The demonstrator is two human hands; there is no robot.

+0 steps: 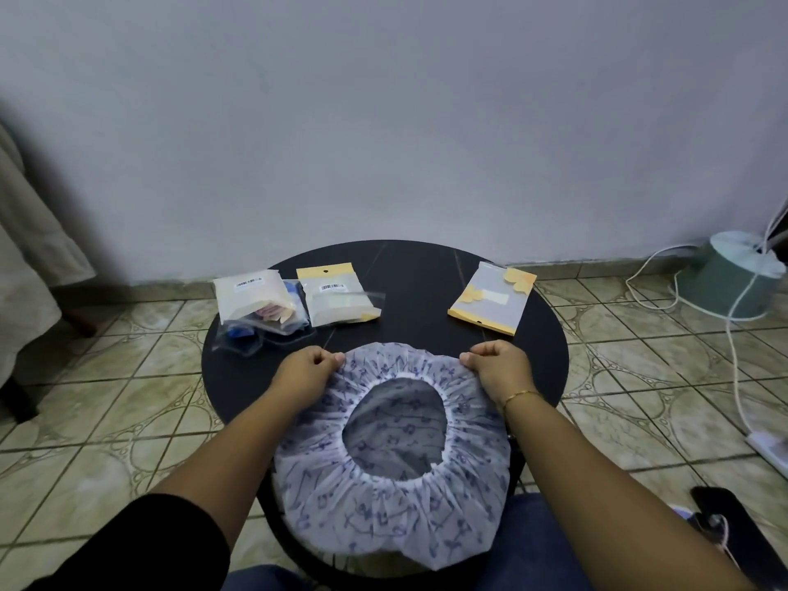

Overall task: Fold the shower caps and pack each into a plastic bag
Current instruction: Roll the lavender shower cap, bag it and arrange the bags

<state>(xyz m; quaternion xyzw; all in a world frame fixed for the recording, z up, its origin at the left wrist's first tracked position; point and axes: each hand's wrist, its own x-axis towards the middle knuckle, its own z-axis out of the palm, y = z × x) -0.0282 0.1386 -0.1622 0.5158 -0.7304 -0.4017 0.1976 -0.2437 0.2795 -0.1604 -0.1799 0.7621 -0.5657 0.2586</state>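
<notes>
A white shower cap (383, 505) with a blue flower print lies spread out, opening up, on the round black table (426, 283); its near part hangs over the table's front edge. My left hand (305, 371) pinches the cap's far left edge. My right hand (501, 368) pinches the far right edge. An empty plastic bag (492, 298) with a yellow flower print lies at the table's back right. Two filled bags (251, 296) (337, 298) with barcode labels lie at the back left, partly on clear bags (243, 334) holding something blue.
The table stands on a tiled floor (128, 377) close to a pale wall. A green round stool or bin (729, 279) with white cables stands at the right. A power strip (767, 445) lies on the floor. Cloth-covered furniture (30, 270) is at the left.
</notes>
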